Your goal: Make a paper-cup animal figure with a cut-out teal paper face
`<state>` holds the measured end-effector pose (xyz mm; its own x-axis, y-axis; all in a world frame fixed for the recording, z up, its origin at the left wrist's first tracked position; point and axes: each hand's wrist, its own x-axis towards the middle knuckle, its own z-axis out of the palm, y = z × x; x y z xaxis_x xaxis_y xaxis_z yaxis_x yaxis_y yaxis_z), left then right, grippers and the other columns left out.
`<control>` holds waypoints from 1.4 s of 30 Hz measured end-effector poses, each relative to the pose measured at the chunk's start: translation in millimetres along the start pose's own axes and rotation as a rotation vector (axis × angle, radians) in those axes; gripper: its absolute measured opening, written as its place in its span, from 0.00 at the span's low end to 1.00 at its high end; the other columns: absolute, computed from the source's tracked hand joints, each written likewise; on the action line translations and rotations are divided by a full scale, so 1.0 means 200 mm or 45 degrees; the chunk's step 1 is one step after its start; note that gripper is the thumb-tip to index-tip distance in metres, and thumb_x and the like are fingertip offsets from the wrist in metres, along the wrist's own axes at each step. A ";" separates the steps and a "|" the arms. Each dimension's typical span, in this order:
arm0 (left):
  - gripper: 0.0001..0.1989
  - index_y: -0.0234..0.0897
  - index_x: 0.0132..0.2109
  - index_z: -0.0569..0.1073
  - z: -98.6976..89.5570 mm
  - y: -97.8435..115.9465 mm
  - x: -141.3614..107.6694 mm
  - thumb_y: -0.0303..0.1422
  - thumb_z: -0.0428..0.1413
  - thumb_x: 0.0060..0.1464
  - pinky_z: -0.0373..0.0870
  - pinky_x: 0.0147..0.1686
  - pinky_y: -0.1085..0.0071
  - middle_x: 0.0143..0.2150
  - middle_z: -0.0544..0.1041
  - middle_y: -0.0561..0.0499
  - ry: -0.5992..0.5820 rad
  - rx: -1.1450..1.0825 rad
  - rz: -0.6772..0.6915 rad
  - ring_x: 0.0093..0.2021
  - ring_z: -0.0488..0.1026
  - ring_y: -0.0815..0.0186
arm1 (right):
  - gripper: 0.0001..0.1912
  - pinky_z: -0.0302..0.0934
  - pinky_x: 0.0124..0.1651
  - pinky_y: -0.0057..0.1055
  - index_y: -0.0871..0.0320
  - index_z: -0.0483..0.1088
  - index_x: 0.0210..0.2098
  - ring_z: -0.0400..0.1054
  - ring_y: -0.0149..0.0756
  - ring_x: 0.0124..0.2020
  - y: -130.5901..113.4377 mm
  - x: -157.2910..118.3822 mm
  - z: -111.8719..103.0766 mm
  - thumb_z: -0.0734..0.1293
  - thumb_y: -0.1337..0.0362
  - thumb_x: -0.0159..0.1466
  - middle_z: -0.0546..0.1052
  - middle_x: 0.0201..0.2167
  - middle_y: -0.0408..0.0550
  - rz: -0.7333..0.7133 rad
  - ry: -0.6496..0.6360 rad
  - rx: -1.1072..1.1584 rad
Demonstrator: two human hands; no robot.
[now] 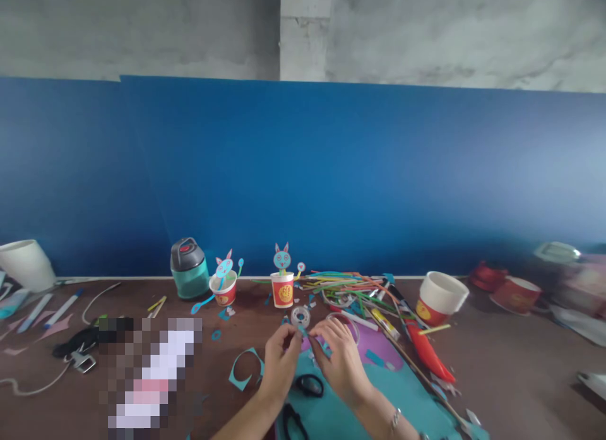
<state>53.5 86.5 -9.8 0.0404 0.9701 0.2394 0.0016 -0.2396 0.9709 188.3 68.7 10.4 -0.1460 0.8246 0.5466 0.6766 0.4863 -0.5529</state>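
My left hand [283, 356] and my right hand [341, 358] meet over a blue paper sheet [360, 407]. Their fingertips pinch a small light-blue paper piece [302, 331], partly hidden by the fingers. Black-handled scissors [310, 385] lie below and between my wrists. A tape roll [300, 316] sits just beyond my fingertips. Behind it stands a red-and-white paper cup [283, 291] with a blue rabbit-like paper face [282, 259] on top. A similar cup [224, 290] with a tilted face stands to its left. A ring-cut blue scrap [247, 368] lies beside my left hand.
Colourful pipe cleaners [348, 285] are heaped at the back. On the right are stacked paper cups [441, 293] and a red pointed object [430, 351]. A teal jar [189, 276], markers [63, 309] and a white cup [28, 265] are on the left. A blue partition [303, 175] rises behind.
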 end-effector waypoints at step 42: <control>0.06 0.34 0.33 0.75 -0.06 -0.09 0.24 0.30 0.62 0.45 0.64 0.25 0.74 0.23 0.73 0.54 0.616 -0.806 -0.531 0.21 0.69 0.70 | 0.12 0.56 0.25 0.26 0.60 0.69 0.24 0.63 0.32 0.22 0.08 0.35 0.07 0.64 0.57 0.54 0.70 0.18 0.43 0.446 0.058 0.541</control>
<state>42.6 138.5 -15.0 -0.2660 0.9179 -0.2944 -0.6348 0.0630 0.7701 178.8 138.6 30.0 0.0729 0.9492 0.3060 0.3271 0.2671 -0.9065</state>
